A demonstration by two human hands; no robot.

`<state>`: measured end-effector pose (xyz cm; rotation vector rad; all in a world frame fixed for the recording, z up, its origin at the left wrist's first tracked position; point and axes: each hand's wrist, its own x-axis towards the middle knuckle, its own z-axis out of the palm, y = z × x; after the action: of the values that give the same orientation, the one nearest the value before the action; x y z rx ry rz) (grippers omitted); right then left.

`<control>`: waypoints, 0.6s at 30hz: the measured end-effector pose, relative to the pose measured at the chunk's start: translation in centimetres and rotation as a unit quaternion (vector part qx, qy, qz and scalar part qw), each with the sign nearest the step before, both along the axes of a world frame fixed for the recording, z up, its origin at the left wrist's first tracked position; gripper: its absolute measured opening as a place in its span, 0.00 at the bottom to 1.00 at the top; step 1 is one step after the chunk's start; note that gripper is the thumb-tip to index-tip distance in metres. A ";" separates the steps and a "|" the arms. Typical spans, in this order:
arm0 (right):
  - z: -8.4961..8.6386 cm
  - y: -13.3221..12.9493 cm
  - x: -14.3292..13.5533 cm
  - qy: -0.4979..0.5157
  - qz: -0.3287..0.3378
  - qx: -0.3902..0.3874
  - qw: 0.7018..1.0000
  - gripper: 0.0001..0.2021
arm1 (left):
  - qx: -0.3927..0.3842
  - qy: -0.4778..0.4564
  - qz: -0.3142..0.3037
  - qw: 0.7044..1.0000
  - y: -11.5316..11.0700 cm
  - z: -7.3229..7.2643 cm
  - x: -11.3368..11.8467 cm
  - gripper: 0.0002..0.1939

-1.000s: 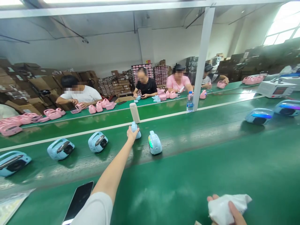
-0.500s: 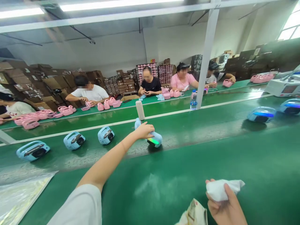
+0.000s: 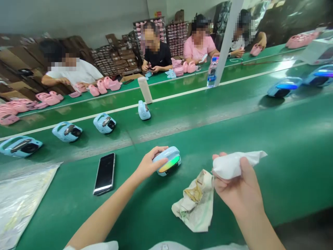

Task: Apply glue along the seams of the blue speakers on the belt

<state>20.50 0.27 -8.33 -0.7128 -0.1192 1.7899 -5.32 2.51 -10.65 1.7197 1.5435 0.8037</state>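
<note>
My left hand (image 3: 151, 164) grips a light-blue portable speaker (image 3: 170, 156) by its top, fingers wrapped over the handle. A band on the speaker's front glows green and yellow. It is over the near green work surface, and I cannot tell if its base touches. My right hand (image 3: 239, 184), at the right, is closed around a white cloth or tissue (image 3: 234, 164) that sticks out past the thumb. Between the two hands lies a crumpled pale rag (image 3: 200, 208) with brownish stains. A dark-screened phone (image 3: 104, 173) lies left of my left hand.
Several more blue speakers (image 3: 104, 123) stand along the belt (image 3: 179, 121) beyond, two at the right with blue lights. A beige cylinder (image 3: 145, 90) and a water bottle (image 3: 212, 73) stand behind. Co-workers sit across with pink speakers (image 3: 49, 98). A plastic sheet (image 3: 23, 201) lies at left.
My left hand has brought the speaker from the belt toward me onto the near side. My right hand still holds the white cloth. The view has tilted down, showing the phone and whole rag.
</note>
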 end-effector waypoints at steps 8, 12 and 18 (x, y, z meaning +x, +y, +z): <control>2.7 -1.0 -0.2 -0.032 -0.035 0.049 0.998 0.20 | 0.054 -0.167 -0.044 0.983 1.7 -3.3 -1.2 0.31; 3.0 -1.5 0.1 -0.079 -0.045 0.083 0.992 0.19 | 0.096 -0.246 0.017 0.964 2.4 -2.9 0.6 0.25; 4.5 -3.1 0.1 -0.236 -0.127 0.178 0.947 0.20 | 0.109 -0.389 0.060 0.913 1.0 2.6 4.5 0.26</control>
<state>20.62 -2.80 -3.85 -0.8357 -0.6277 1.2775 -0.80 3.54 -8.10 1.1972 1.0249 1.5417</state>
